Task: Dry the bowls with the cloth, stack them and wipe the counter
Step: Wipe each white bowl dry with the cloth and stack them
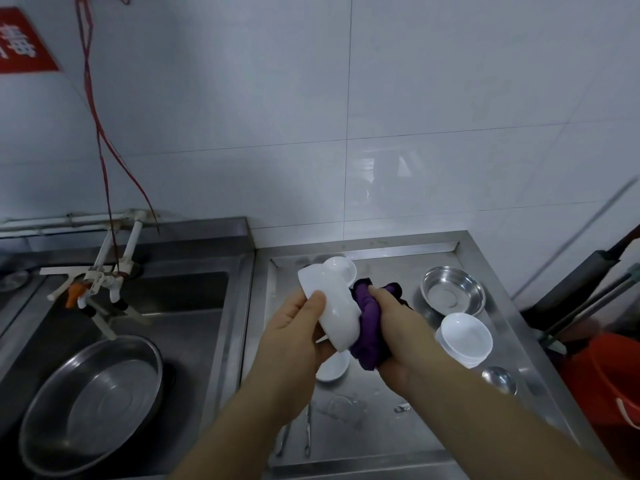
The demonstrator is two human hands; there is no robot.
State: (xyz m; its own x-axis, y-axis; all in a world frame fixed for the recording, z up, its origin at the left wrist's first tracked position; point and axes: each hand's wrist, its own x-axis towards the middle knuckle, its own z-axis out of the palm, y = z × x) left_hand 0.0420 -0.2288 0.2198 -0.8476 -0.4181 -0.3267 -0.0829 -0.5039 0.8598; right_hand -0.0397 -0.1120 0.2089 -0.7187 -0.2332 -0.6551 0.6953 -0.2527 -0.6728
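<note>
My left hand (294, 327) grips a white bowl (332, 306) tipped on its side above the steel counter (363, 410). Pressed against that bowl's inside is a purple cloth (369, 320), bunched in my right hand (394, 323). Another white bowl (341, 270) stands behind the held one. Under my hands, a third white bowl (332, 368) is partly hidden. To the right stands a stack of white bowls (464, 339), and behind it a steel bowl (452, 294).
A sink (173, 306) at the left holds a large steel basin (93, 403) under a faucet (104, 278). A steel ladle (498, 379) and thin utensils (306, 431) lie on the wet counter. A red bucket (609, 375) and mop handles stand at the right.
</note>
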